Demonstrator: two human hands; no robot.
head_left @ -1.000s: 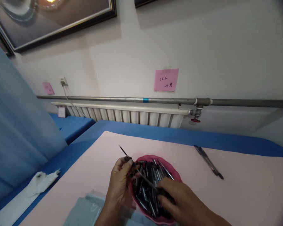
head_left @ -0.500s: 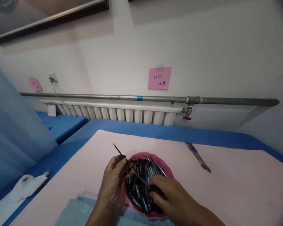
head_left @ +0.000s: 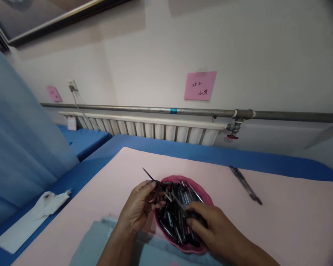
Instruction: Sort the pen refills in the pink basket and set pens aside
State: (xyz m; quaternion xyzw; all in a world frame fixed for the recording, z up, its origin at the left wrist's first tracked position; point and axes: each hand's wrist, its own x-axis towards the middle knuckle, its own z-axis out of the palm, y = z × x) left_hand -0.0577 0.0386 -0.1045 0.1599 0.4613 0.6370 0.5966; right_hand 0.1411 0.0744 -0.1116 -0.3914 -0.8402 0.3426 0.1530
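Note:
A pink bowl [head_left: 208, 197] full of several black pen parts [head_left: 173, 216] sits on a pale pink mat [head_left: 280, 225]. My left hand [head_left: 140, 207] pinches a thin black pen refill [head_left: 150, 176] whose tip points up and away to the left. My right hand [head_left: 211, 231] rests in the bowl, fingers closed on a black pen barrel [head_left: 192, 214] among the pile. The refill's lower end runs toward the right hand.
Two black pens [head_left: 245, 184] lie on the mat to the right. A grey cloth [head_left: 100, 244] is under my left wrist. A crumpled white tissue [head_left: 48, 203] lies on the blue table cover [head_left: 80, 177]. A radiator [head_left: 144, 129] and pipe line the wall.
The camera view shifted slightly. Both hands stay at the bowl, and the left hand keeps the refill with little movement.

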